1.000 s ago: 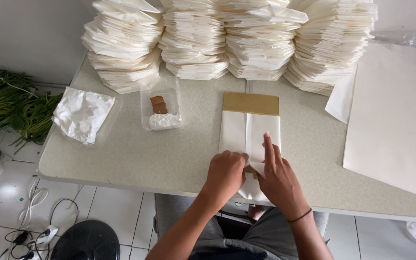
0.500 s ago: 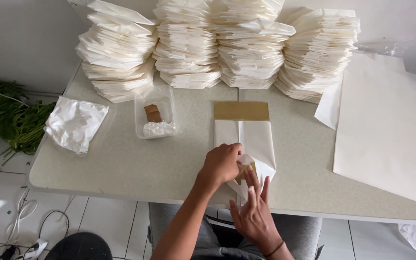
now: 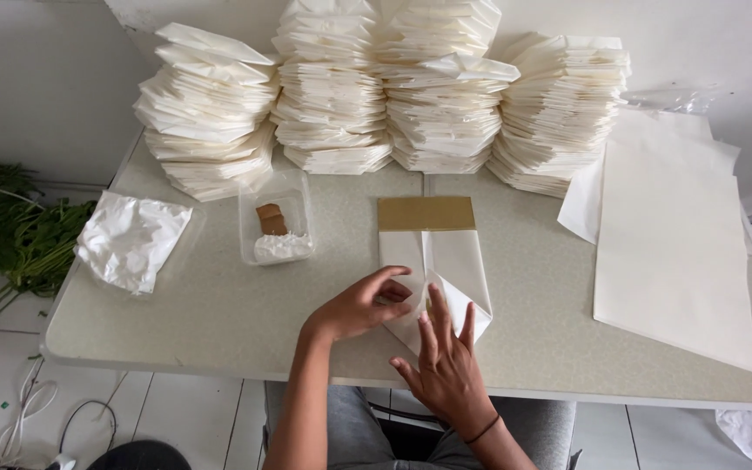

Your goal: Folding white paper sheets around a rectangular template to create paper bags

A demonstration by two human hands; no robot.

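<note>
A white folded paper bag (image 3: pixel 454 261) lies flat on the table (image 3: pixel 219 313), over a brown cardboard strip (image 3: pixel 426 213) that sticks out at its far end. My left hand (image 3: pixel 360 305) pinches the bag's near left corner and folds it inward. My right hand (image 3: pixel 447 370) rests with fingers spread on the bag's near end, pressing the folded point flat.
Several tall stacks of folded white paper bags (image 3: pixel 393 96) line the back of the table. A pile of flat white sheets (image 3: pixel 676 235) lies at the right. A clear plastic tub (image 3: pixel 276 226) with white paste and a brown piece stands left of the bag. Crumpled white plastic (image 3: pixel 132 239) and green stalks (image 3: pixel 2 226) are at the left.
My right hand has slid back toward the table's near edge and spread its fingers. The left hand has stayed on the bag's near corner, and the near end is now folded to a point.
</note>
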